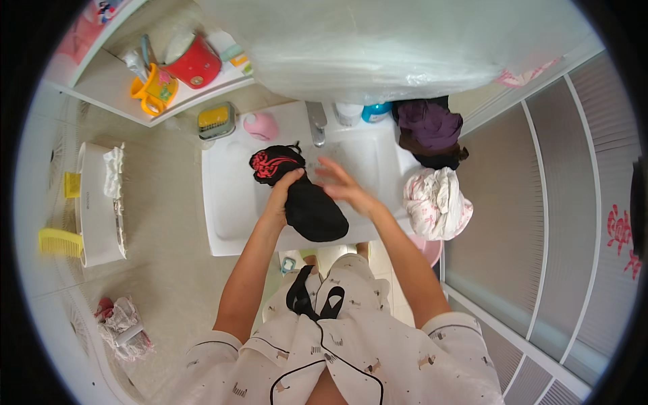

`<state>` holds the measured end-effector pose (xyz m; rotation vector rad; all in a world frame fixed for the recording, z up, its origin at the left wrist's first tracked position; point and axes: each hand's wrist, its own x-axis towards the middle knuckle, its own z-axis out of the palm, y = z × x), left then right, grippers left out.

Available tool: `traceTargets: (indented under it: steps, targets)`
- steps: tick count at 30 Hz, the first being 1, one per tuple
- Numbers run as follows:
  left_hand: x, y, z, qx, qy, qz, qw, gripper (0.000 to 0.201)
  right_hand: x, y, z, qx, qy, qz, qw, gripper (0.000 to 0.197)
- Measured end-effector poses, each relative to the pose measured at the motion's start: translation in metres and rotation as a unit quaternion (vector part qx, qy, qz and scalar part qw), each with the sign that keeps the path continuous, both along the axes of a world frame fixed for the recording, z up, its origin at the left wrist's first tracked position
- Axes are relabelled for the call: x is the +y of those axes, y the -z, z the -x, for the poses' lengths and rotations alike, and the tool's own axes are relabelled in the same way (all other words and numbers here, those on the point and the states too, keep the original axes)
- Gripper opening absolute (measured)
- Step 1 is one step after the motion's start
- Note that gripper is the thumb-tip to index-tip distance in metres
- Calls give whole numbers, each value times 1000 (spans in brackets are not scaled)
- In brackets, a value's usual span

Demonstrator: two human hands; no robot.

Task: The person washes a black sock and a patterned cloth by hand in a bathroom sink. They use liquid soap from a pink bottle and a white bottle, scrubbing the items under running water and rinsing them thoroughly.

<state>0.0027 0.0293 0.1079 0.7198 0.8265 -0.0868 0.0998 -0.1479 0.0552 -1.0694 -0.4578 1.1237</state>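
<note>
My left hand (282, 194) is closed around the narrow middle of a black cloth item (314, 212) over the white sink (223, 216). One end of the item carries a red swirling pattern, and its other end is a plain rounded black lobe. What exactly it is I cannot make out. Just right of it, my right hand (343, 185) has its fingers apart, with nothing visible in it. The faucet (316, 125) stands at the sink's back edge, beyond both hands.
Left of the faucet sit a pink round object (260, 126) and a soap box (216, 121) with a yellow bar. Bundled dark clothes (430, 131) and a white-pink cloth (439, 204) lie at the right rim. A plastic-covered bulk (378, 47) hangs above the back.
</note>
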Motion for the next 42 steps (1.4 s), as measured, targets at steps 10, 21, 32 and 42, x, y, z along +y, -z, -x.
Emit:
traceTargets:
  steps: [10, 21, 32, 42]
  targets:
    - [-28, 5, -10, -193, -130, -283, 930, 44, 6, -58, 42, 432, 197, -121, 872, 52]
    - [-23, -97, -8, -523, 188, -635, 537, 22, 37, -130, -44, 261, -171, -42, 949, 15]
    - [-31, -83, -26, -620, 253, -716, 197, 20, 89, -168, -32, -310, -37, 318, 895, 17]
    - [-26, -32, -42, -515, 429, -728, 144, 26, 104, -111, -31, -379, 56, 354, 853, 18]
